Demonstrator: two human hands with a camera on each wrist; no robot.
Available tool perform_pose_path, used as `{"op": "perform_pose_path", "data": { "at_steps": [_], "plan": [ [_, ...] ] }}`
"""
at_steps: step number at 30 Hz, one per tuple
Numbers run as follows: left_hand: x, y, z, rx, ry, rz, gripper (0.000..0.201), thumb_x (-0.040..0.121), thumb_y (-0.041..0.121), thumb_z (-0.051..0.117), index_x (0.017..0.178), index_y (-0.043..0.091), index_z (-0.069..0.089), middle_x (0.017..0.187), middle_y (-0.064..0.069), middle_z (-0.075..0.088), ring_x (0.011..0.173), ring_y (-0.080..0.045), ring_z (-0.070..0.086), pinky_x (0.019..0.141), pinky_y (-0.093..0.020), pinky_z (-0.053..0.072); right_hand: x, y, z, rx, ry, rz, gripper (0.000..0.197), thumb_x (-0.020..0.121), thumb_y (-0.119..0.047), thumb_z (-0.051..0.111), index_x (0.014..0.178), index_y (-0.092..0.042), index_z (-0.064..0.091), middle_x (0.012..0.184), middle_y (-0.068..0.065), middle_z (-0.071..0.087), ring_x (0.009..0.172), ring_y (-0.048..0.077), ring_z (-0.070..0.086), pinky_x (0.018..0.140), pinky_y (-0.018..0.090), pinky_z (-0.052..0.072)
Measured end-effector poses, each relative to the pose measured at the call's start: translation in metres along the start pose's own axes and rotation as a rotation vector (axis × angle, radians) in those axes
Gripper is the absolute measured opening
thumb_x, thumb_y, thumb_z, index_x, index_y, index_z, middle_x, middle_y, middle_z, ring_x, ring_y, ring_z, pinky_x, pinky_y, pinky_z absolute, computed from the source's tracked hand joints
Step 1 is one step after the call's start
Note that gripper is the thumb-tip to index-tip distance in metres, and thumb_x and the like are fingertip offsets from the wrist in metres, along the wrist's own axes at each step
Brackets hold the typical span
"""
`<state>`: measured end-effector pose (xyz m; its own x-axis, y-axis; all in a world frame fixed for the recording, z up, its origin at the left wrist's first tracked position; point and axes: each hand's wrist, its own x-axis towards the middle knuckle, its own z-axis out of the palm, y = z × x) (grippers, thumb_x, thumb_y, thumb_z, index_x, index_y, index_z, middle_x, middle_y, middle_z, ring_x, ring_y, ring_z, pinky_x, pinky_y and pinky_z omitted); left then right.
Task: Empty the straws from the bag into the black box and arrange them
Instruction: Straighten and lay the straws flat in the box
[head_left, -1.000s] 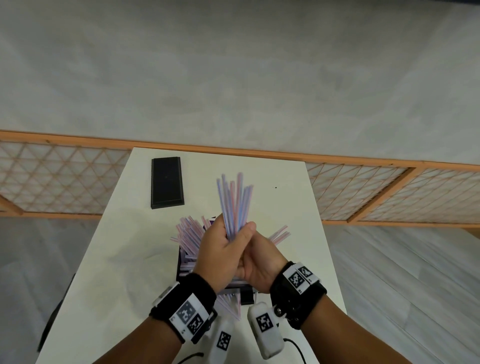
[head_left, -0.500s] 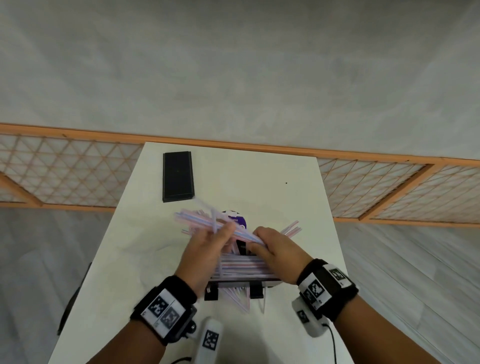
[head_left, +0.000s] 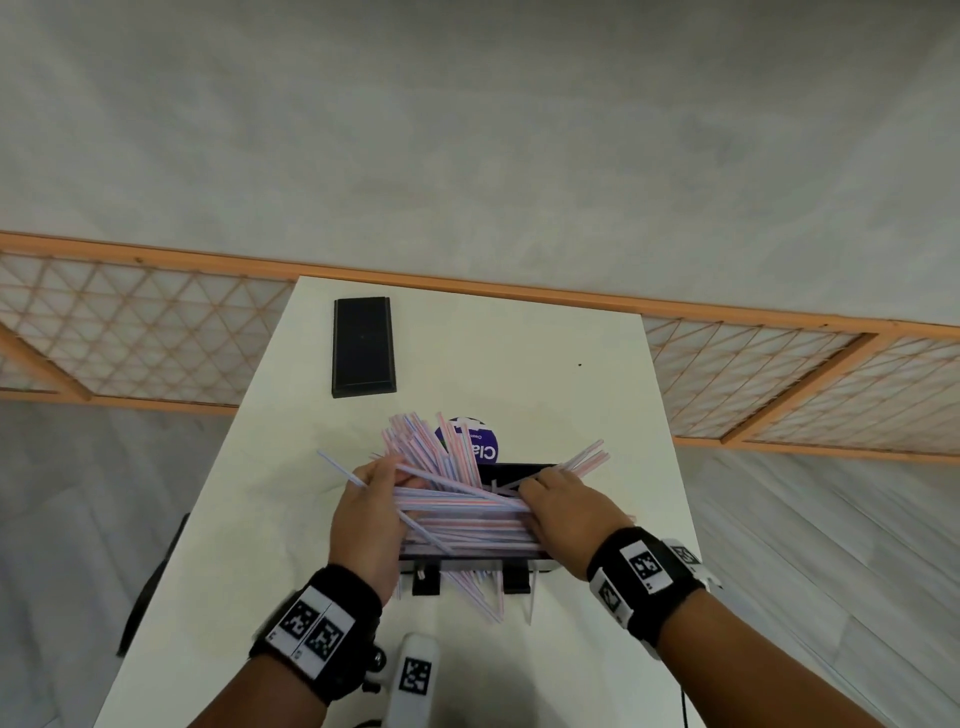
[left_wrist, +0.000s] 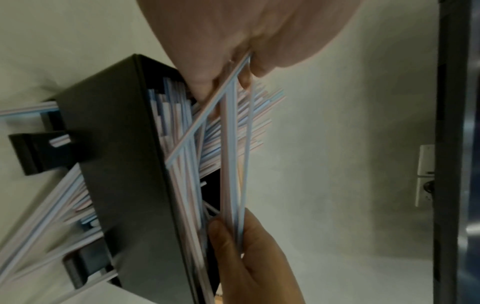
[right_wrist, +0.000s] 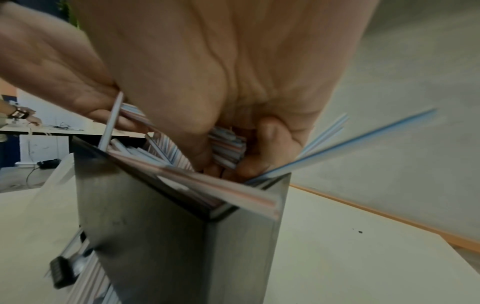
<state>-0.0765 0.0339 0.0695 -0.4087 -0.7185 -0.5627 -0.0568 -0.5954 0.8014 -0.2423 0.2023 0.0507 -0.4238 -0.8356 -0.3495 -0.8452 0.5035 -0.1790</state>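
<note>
Laying straws (head_left: 457, 512) lengthwise across box (head_left: 519, 470); long axis left-right along box. Left hand (head_left: 371, 512) curled round bundle's left end, right hand (head_left: 563, 512) curled round right end. Strays fanning beyond box far corners, some poking under near wall.

Head camera looks down from above; both wrist cameras closely share the black box (left_wrist: 124, 164)
</note>
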Motion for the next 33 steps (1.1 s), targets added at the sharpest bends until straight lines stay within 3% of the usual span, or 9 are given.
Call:
{"op": "perform_pose_path", "data": {
  "at_steps": [2,7,12,15,20,24,26,29,33],
  "plan": [
    [0.000,0.004,-0.004,-0.002,0.065,0.039,0.013,0.101,0.021,0.060,0.100,0.013,0.070,0.092,-0.004,0.074,0.087,-0.022,0.069,0.081,-0.039,0.054,0.001,-0.003,-0.002,-0.002,-0.014,0.002,0.035,0.101,-0.020,0.044,0.136,-0.020,0.047,0.132,0.005,0.049,0.125,0.027,0.045,0.094,0.039,0.049],
    [0.003,0.023,-0.025,-0.096,0.169,0.107,0.021,0.107,0.026,0.050,0.104,0.014,0.068,0.114,-0.004,0.073,0.109,-0.019,0.069,0.103,-0.037,0.047,-0.001,-0.018,-0.003,-0.060,-0.058,0.003,0.037,0.099,-0.013,0.045,0.136,-0.015,0.044,0.135,0.008,0.049,0.123,0.029,0.048,0.094,0.039,0.046],
    [0.002,0.044,-0.045,-0.166,0.222,0.144,0.039,0.105,0.047,0.047,0.091,0.020,0.071,0.091,0.004,0.071,0.087,-0.012,0.066,0.083,-0.029,0.047,-0.004,-0.021,-0.003,-0.112,-0.031,0.042,0.036,0.100,-0.027,0.049,0.133,-0.013,0.047,0.134,0.009,0.049,0.124,0.031,0.047,0.091,0.040,0.048],
    [-0.003,0.043,-0.035,-0.174,0.158,0.074,0.044,0.105,0.051,0.046,0.090,0.017,0.071,0.079,0.003,0.062,0.066,-0.010,0.054,0.063,-0.026,0.035,-0.011,-0.021,-0.016,-0.058,0.010,0.066,0.038,0.096,-0.035,0.052,0.129,-0.016,0.049,0.132,0.005,0.051,0.124,0.027,0.046,0.093,0.038,0.049],
    [-0.008,0.018,-0.002,-0.161,0.030,-0.061,0.047,0.106,0.051,0.045,0.096,0.009,0.064,0.063,0.001,0.046,0.050,-0.012,0.037,0.046,-0.025,0.029,-0.032,-0.024,-0.041,0.150,0.151,0.027,0.041,0.094,-0.037,0.051,0.133,-0.024,0.049,0.124,-0.003,0.052,0.111,0.020,0.055,0.084,0.033,0.052],
    [-0.014,-0.006,0.025,-0.103,-0.017,-0.100,0.043,0.107,0.046,0.047,0.094,0.008,0.062,0.059,0.000,0.052,0.048,-0.013,0.045,0.050,-0.029,0.039,-0.044,-0.037,-0.046,0.221,0.195,-0.043,0.059,0.090,-0.041,0.057,0.144,-0.031,0.038,0.134,-0.009,0.045,0.099,0.018,0.063,0.075,0.035,0.056],
    [-0.019,-0.015,0.034,-0.088,-0.082,-0.141,0.039,0.107,0.041,0.049,0.091,0.007,0.062,0.061,-0.004,0.058,0.051,-0.015,0.053,0.057,-0.032,0.046,-0.041,-0.046,-0.038,0.166,0.185,-0.066,0.048,0.093,-0.042,0.055,0.139,-0.030,0.046,0.131,-0.008,0.050,0.098,0.020,0.064,0.076,0.037,0.056],
    [-0.024,-0.021,0.038,-0.019,-0.228,-0.195,0.039,0.107,0.040,0.050,0.088,0.009,0.063,0.070,-0.009,0.060,0.061,-0.017,0.057,0.061,-0.033,0.048,-0.030,-0.047,-0.019,0.018,0.190,-0.084,0.022,0.099,-0.033,0.049,0.120,-0.034,0.056,0.108,-0.008,0.059,0.094,0.020,0.065,0.073,0.039,0.055],
    [-0.009,-0.015,0.018,0.099,-0.145,-0.073,0.024,0.102,0.033,0.061,0.089,0.013,0.062,0.068,-0.003,0.060,0.060,-0.014,0.055,0.052,-0.027,0.042,-0.022,-0.030,0.001,0.008,0.162,-0.058,0.025,0.095,-0.020,0.052,0.117,-0.031,0.058,0.108,-0.007,0.062,0.099,0.021,0.064,0.075,0.036,0.055]
  ]
}}
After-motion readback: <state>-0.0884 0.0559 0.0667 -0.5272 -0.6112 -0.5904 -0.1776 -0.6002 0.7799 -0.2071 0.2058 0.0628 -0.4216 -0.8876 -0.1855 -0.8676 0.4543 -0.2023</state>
